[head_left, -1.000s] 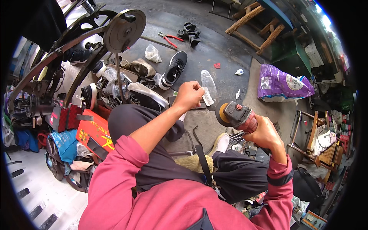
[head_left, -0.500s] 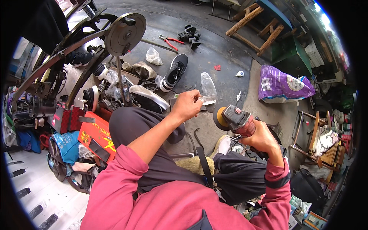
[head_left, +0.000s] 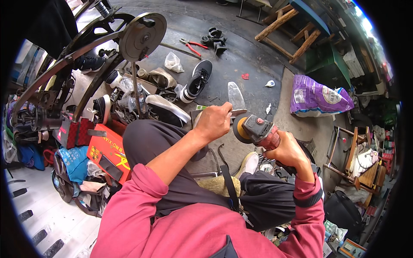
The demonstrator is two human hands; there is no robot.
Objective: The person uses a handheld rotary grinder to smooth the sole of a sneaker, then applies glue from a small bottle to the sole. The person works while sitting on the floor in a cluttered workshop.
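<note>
My right hand (head_left: 289, 151) is wrapped round the body of a red and grey angle grinder (head_left: 262, 131). Its round yellowish disc (head_left: 243, 128) faces left, close to my left hand (head_left: 214, 122). The fingers of that hand are pinched on a small flat piece (head_left: 238, 112); most of it is hidden, so I cannot tell its kind. Just beyond lies a pale, translucent sole-shaped sheet (head_left: 235, 95) on the floor. A dark sneaker with a white sole (head_left: 197, 81) stands farther left, and another shoe (head_left: 167, 109) lies on its side near my knee.
A cast-metal hand-cranked machine (head_left: 142, 36) rises at the left, above a red box (head_left: 109, 150). Red-handled pliers (head_left: 192, 47) lie far ahead. To the right are a purple sack (head_left: 320, 96), a wooden stool (head_left: 297, 30) and a small wooden chair (head_left: 361, 159).
My left hand has turned and moved slightly right with the flat piece, which now shows less. The grinder has shifted a little left, so its disc is nearer that hand.
</note>
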